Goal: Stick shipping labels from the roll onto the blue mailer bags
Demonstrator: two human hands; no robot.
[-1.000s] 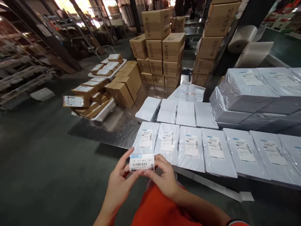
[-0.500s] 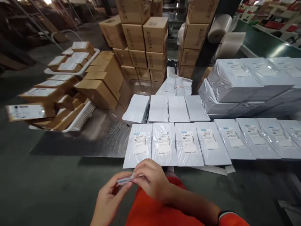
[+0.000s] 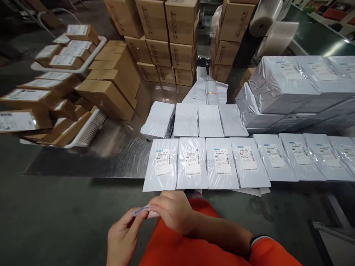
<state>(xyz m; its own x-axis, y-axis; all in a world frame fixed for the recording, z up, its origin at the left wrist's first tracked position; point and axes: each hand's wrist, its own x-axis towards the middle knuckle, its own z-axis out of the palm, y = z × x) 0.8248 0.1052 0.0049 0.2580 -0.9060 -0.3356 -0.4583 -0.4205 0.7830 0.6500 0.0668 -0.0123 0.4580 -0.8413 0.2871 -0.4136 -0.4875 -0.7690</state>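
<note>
Below the table edge, my left hand (image 3: pixel 126 231) pinches one end of a small white paper slip (image 3: pixel 142 211) with blue and pinkish print. On the right side of the slip, my right hand (image 3: pixel 173 210) has its fingers closed on the other end. Part of the slip is hidden behind the fingers. Just beyond my hands lies a row of white plastic-wrapped packages (image 3: pixel 192 162), each with a printed shipping label. Behind it stand several white packages (image 3: pixel 210 120) whose tops show no label.
A metal table (image 3: pixel 119 155) runs across. At left, a white basket (image 3: pixel 93 129) holds labelled brown boxes; open cartons (image 3: pixel 102 94) stand beside it. Stacked cardboard boxes (image 3: pixel 159 51) rise at the back. Wrapped packages (image 3: pixel 288 87) are piled at right, near clear film rolls (image 3: pixel 277 40).
The view has tilted down and moved closer to the table. My hands have shifted slightly left, and more of the slip's blue and pink print shows between them.
</note>
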